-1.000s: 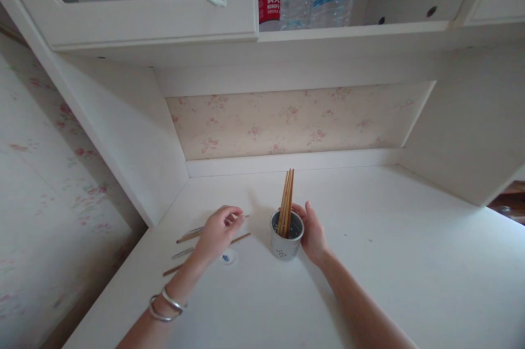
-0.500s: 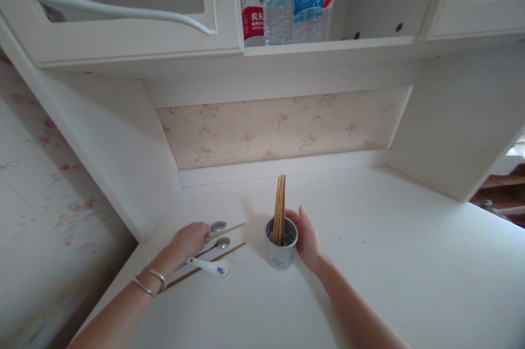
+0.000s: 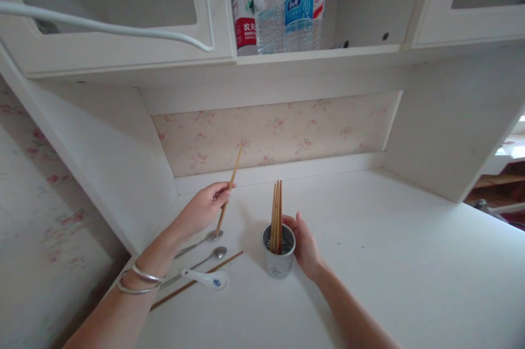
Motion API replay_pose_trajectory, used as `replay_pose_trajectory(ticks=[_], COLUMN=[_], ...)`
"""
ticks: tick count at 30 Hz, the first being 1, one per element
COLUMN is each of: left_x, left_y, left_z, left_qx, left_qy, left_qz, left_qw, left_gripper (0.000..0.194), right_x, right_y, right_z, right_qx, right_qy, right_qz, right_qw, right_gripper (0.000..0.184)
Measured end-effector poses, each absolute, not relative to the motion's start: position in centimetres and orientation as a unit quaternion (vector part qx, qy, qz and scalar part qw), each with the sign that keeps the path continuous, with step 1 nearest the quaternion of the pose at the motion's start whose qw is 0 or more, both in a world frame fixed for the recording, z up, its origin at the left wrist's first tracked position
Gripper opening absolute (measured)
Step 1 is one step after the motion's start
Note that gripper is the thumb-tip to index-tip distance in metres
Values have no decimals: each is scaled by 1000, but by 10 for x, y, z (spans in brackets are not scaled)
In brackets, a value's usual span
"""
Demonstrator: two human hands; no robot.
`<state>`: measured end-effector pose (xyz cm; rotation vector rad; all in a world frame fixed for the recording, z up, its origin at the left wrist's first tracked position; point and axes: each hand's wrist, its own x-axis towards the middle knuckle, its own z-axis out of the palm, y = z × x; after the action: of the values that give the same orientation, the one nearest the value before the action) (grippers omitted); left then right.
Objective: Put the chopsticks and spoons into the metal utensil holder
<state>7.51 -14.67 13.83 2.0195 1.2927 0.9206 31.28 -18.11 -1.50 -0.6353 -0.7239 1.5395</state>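
Note:
My left hand (image 3: 208,204) pinches a wooden chopstick (image 3: 234,169), which it holds tilted above the counter, left of the utensil holder. The grey perforated utensil holder (image 3: 279,268) stands upright with several chopsticks (image 3: 276,220) in it. Around its right side curls my right hand (image 3: 304,245), with the fingers partly hidden behind the holder. Below my left hand lie two metal spoons, the farther spoon (image 3: 213,236) and the nearer spoon (image 3: 219,252). A white ceramic spoon (image 3: 211,279) with a blue mark rests across another chopstick (image 3: 172,293).
The white counter (image 3: 394,272) runs back to a floral panel (image 3: 283,133). Overhead is a white cabinet (image 3: 320,73) with several plastic bottles (image 3: 270,15) on its shelf. A white cable (image 3: 123,29) hangs across the upper left.
My left hand has lifted a chopstick off the counter and tilted it upward, moving up and to the right. My right hand stays at the utensil holder. The view has shifted slightly.

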Motion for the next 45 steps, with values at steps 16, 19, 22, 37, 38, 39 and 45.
replay_pose_trajectory(ticks=[16, 19, 22, 37, 38, 39, 45], left_x=[156, 155, 154, 151, 150, 149, 161], left_y=[-146, -150, -153, -166, -171, -176, -201], left_z=[72, 59, 51, 26, 23, 20, 0], left_qx=[766, 768, 768, 669, 657, 646, 572], left_qy=[422, 421, 430, 436, 425, 408, 310], left_qz=[373, 362, 357, 389, 392, 399, 457], left_qw=[310, 318, 312, 459, 484, 507, 607], left_gripper=[27, 26, 25, 54, 62, 70, 102], right_x=[310, 309, 308, 303, 303, 303, 302], right_y=[-188, -187, -187, -188, -188, -189, -194], right_z=[-1, -2, -3, -10, -8, -7, -7], right_qx=[-260, -258, -250, -267, -270, -275, -306], right_qy=[-375, -376, -377, -389, -389, -389, -391], right_qz=[655, 653, 657, 652, 652, 650, 647], right_qw=[603, 604, 603, 594, 592, 592, 579], right_gripper=[54, 52, 50, 47, 48, 50, 58])
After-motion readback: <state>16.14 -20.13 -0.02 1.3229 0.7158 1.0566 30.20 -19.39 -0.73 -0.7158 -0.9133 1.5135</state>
